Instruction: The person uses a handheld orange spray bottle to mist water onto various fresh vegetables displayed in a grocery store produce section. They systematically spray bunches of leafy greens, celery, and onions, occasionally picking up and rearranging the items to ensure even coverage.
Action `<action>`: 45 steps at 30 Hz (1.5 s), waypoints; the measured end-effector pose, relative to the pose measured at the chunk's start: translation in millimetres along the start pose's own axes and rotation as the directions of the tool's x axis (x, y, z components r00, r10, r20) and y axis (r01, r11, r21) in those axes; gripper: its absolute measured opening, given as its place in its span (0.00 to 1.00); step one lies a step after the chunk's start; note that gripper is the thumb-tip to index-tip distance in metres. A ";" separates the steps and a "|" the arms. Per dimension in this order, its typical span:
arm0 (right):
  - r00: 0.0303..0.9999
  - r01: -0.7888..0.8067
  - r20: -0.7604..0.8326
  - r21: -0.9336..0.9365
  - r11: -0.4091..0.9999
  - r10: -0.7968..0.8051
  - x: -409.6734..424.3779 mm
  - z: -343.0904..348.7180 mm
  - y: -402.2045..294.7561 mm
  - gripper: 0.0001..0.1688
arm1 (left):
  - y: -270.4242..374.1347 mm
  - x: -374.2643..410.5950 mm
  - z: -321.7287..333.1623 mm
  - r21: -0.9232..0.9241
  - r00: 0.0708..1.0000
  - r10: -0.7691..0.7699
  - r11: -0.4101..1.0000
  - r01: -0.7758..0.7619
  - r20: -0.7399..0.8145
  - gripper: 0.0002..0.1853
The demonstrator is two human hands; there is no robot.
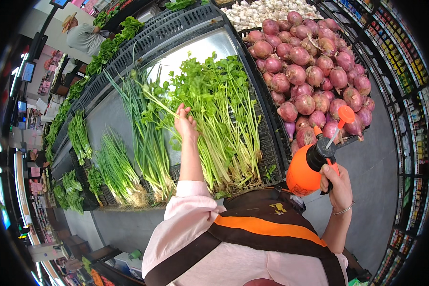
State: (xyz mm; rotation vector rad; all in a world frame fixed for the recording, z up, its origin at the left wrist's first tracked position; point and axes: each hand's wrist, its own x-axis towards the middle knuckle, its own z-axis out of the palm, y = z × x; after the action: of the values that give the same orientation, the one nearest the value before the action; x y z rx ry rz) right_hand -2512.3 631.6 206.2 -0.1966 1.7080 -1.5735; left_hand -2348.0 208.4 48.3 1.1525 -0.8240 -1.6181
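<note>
My left hand (186, 121) is closed around a pale green celery stalk (159, 101), whose leafy end points up and to the left. It is over the display, where a wide bunch of leafy celery (220, 143) lies with roots toward me. Long green onions (146, 143) lie just left of that hand. My right hand (336, 186) grips the handle of an orange pump spray bottle (300, 171) with a black collar and an orange plunger knob (346, 113). The bottle is held off to the right, in front of the red onions (314, 75).
Garlic (268, 14) is heaped beyond the onions. Shorter scallions (119, 168) and leafy greens (69, 191) lie to the left. A black slatted divider (157, 30) borders the display's far side. Stocked shelves (402, 64) line the right. A person in a straw hat (84, 35) is beyond the divider.
</note>
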 end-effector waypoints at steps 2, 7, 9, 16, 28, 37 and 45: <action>1.000 0.004 0.003 0.000 1.000 -0.004 1.1 0.5 -0.5 0.15 | 16.1 5.6 8.1 0.015 0.999 0.053 0.998 -0.053 0.008 0.16; 1.000 -0.004 -0.006 0.011 1.000 0.004 1.5 1.7 -2.4 0.15 | 28.2 50.0 51.3 0.350 0.980 0.199 0.917 -0.192 0.018 0.17; 1.000 -0.011 -0.014 0.023 1.000 0.011 1.4 2.9 -2.9 0.15 | 23.6 69.5 69.5 0.503 0.930 0.362 0.792 -0.346 0.069 0.15; 0.999 -0.012 -0.035 0.058 0.998 0.014 2.4 5.2 -4.5 0.15 | 19.8 99.1 78.3 0.901 0.953 0.284 0.379 -0.211 0.103 0.13; 1.000 0.004 0.008 0.019 1.000 -0.004 5.2 10.3 -2.0 0.13 | 47.9 57.3 26.8 0.242 0.979 0.028 0.967 -0.078 0.204 0.13; 0.999 0.030 0.030 0.010 1.000 -0.030 -0.2 12.7 -0.4 0.13 | 50.5 33.1 11.9 -0.010 0.877 0.021 1.000 -0.019 0.479 0.15; 0.998 0.031 0.052 0.017 0.999 -0.032 0.0 13.5 1.9 0.12 | 50.0 21.2 -2.4 0.035 0.835 -0.005 0.999 -0.017 0.550 0.40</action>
State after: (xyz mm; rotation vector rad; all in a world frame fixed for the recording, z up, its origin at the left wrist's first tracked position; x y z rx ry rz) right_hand -2503.1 621.6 205.6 -0.2551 1.6591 -1.5906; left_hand -2332.4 172.2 85.8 0.6981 -1.2248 -1.9703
